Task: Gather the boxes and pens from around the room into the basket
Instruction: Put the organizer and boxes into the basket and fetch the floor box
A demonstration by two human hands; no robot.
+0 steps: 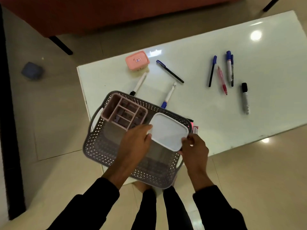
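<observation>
Head view: both hands carry a white box (169,131) over the grey basket (106,151) at the table (216,113) corner; left hand (135,143) has its grip closed on the box's near-left edge, right hand (195,146) pinches its right corner. Pink divided organizer (123,112) already sits inside. Left to gather: pink box (137,60) and about eight pens and markers (169,71) loose on the table. Judged early, roughly a fifth done.
</observation>
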